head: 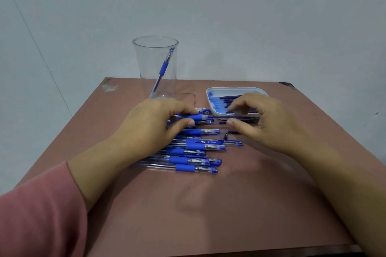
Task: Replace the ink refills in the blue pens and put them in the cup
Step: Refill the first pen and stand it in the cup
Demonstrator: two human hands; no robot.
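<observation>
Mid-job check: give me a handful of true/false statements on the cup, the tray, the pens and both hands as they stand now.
1. The clear cup holds one blue pen. True.
2. The white tray is empty. False: dark blue refills lie in it.
3. The left hand grips the held pen at its blue grip. True.
4. The right hand lies flat with straight fingers. False: its thumb and fingers pinch a thin refill that runs into the held pen.
5. The pile of pens lies beyond the tray. False: it lies nearer the person, left of the tray.
</observation>
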